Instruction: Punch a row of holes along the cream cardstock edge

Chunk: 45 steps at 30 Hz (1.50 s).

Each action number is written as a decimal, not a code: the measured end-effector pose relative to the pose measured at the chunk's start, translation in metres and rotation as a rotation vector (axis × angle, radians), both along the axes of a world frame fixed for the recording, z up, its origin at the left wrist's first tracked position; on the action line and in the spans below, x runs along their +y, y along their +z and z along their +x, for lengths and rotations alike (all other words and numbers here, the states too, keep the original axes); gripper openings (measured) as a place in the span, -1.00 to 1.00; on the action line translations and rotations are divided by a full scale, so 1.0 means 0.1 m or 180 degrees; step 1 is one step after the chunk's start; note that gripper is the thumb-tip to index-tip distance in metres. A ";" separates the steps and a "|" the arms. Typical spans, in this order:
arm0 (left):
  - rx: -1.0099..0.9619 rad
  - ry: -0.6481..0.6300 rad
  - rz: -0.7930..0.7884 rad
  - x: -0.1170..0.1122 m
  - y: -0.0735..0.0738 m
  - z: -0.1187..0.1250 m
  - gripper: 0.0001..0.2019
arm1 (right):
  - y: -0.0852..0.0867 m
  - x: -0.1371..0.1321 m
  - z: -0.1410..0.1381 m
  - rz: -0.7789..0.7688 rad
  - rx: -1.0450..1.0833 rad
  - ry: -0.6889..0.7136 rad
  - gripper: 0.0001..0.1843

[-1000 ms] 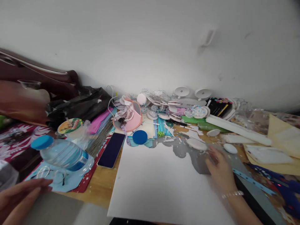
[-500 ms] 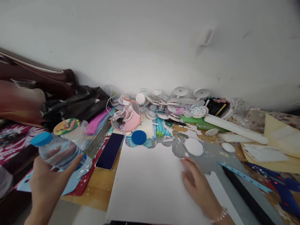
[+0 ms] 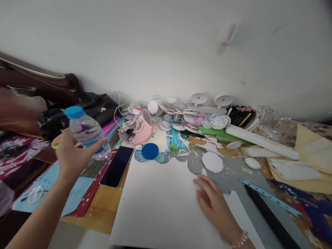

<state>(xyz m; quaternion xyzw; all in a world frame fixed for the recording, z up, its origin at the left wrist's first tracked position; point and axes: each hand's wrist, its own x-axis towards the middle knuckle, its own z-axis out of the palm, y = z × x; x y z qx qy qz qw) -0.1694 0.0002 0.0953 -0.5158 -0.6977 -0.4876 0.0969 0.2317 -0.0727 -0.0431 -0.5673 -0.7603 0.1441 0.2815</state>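
Note:
My left hand [image 3: 71, 152] is wrapped round a clear plastic water bottle [image 3: 86, 129] with a blue cap. The bottle is tilted, its cap up and to the left, above the left part of the table. My right hand [image 3: 211, 199], a beaded bracelet at its wrist, lies with fingers stretched on the right side of a large white sheet [image 3: 155, 204]. The sheet's far edge is cut in scallops. Just beyond that edge rests a blue disc [image 3: 149, 151], and a white disc [image 3: 212, 162] lies past my right fingertips.
A phone [image 3: 117, 166] lies left of the sheet, with glasses [image 3: 35, 194] farther left. Behind are a pink visor cap [image 3: 142, 131], heaped white discs and a holder of markers [image 3: 240, 116]. A blue glue gun [image 3: 311, 207] and a black strip [image 3: 272, 216] lie at right.
My left hand has lifted the bottle up, rightward and away from me, uncovering the glasses. My right hand stays on the sheet, and the view has shifted slightly.

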 end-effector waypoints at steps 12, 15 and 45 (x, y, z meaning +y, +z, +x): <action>-0.0004 -0.0039 -0.0605 0.68 -0.23 -0.08 -0.32 | 0.03 -0.01 0.01 -0.0122 0.0038 -0.0019 -0.68; -0.0007 0.0024 -0.0639 0.72 -0.27 -0.15 -0.31 | 0.03 -0.01 0.02 -0.0107 0.0036 -0.0018 -0.67; -0.0025 -0.0237 -0.0767 1.06 -0.27 -0.20 -0.33 | 0.06 0.02 -0.01 -0.0158 -0.0004 -0.0093 -0.68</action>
